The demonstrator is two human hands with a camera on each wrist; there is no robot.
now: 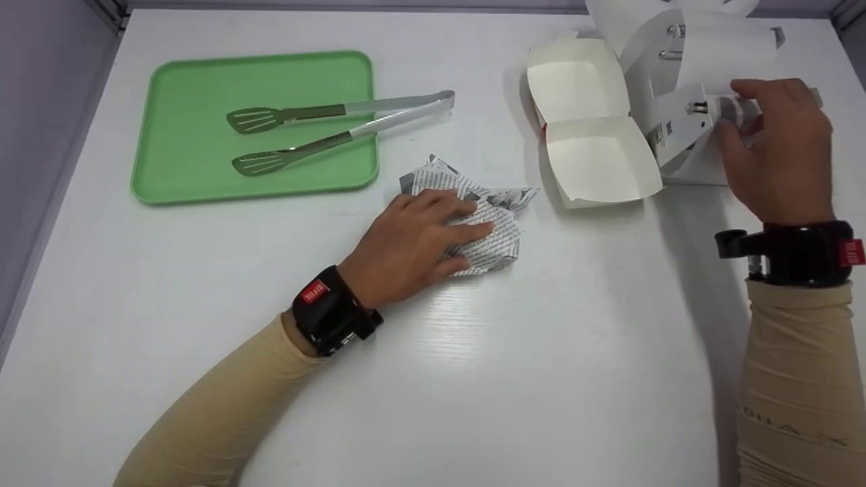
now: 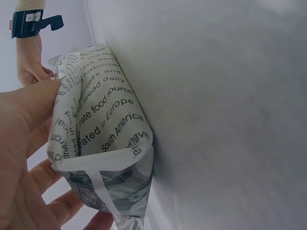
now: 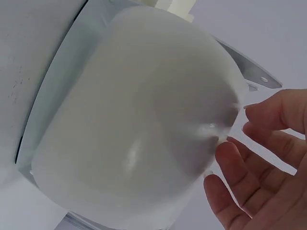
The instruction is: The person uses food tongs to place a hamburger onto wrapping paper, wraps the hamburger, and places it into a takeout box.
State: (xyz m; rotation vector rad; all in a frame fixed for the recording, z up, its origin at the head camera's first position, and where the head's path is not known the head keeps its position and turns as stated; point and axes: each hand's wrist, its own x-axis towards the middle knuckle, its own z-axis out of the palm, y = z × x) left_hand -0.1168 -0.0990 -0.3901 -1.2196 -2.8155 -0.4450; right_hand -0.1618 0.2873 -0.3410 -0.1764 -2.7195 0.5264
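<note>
A: On the desk, centre: where is the wrapped parcel, and what is the state of the left hand?

B: The newsprint-wrapped parcel lies just ahead of the left hand. The fingers rest across its near and top faces. The left wrist view shows the palm and fingers cupped round the paper, so this grip is grasping the parcel against the desk.

A: State of the right hand?

B: The right hand is at the far right, fingertips pinching the edge of a thin white sheet at the dispenser stand. The right wrist view shows the sheet bulging with the fingertips at its edge. That grip is grasping the sheet.

A: Governing relation?

B: The open white paper box lies to the right of the parcel and farther from the person, between the two hands. Its hinge runs roughly left to right, the two trays lying far and near. The left hand already has the parcel; the right hand is nearer the box.

A: Other items?

B: A green tray sits at far left, carrying tongs whose long axis runs left to right. Both are well apart from either hand.
</note>
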